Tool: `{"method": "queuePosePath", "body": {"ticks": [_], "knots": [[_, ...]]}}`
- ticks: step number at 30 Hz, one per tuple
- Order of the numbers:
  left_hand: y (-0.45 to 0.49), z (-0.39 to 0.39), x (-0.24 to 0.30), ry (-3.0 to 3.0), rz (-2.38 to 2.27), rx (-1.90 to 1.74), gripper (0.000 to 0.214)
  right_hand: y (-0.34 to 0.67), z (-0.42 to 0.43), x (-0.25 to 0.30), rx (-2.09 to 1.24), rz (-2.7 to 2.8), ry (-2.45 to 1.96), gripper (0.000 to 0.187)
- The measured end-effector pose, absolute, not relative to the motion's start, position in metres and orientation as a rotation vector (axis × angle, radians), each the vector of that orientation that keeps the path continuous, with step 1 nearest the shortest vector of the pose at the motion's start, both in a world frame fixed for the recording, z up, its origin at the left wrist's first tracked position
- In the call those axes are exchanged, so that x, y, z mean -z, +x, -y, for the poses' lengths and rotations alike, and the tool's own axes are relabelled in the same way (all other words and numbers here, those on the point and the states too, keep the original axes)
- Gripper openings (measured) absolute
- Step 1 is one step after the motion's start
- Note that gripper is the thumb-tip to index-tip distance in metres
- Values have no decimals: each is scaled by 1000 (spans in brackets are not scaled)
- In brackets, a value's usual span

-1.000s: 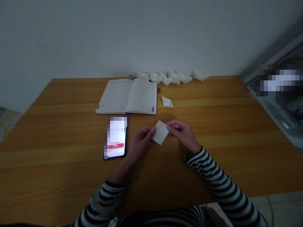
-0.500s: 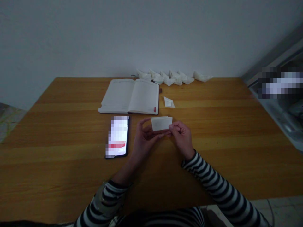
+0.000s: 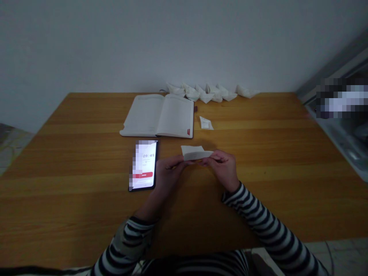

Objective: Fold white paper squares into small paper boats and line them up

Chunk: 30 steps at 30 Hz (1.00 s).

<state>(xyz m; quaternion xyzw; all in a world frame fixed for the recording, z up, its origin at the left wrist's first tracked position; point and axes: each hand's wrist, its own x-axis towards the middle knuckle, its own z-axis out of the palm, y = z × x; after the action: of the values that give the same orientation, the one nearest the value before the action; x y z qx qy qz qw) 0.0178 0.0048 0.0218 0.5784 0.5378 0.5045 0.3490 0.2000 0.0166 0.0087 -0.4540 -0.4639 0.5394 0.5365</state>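
Both hands, left hand [image 3: 166,170] and right hand [image 3: 223,167], hold a folded paper [image 3: 195,152] above the tabletop [image 3: 273,153], fingers clamped on its ends, right of the phone [image 3: 143,165], near the open notebook [image 3: 159,115].

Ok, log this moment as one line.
left hand: pinches folded paper | right hand: pinches folded paper | phone: lit, beside left hand | open notebook, paper shapes: farther back on table

Small white paper [image 3: 194,152], folded into a narrow strip, roughly horizontal. I pinch its ends in my left hand [image 3: 167,171] and right hand [image 3: 223,167], centre, near side.
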Motion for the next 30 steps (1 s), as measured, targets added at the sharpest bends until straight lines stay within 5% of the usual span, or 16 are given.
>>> {"method": "queuePosePath", "body": {"ticks": [9, 16, 30], "knots": [[30, 2, -20, 1120, -1471, -1412, 6, 195, -10, -9, -1008, 1146, -1141, 5], [43, 5, -15, 723, -1362, -1341, 29, 183, -5, -12, -1060, 1039, -1200, 21], [58, 13, -21, 586, -1411, -1451, 35, 170, 5, -10, -1144, 787, -1274, 24]]}}
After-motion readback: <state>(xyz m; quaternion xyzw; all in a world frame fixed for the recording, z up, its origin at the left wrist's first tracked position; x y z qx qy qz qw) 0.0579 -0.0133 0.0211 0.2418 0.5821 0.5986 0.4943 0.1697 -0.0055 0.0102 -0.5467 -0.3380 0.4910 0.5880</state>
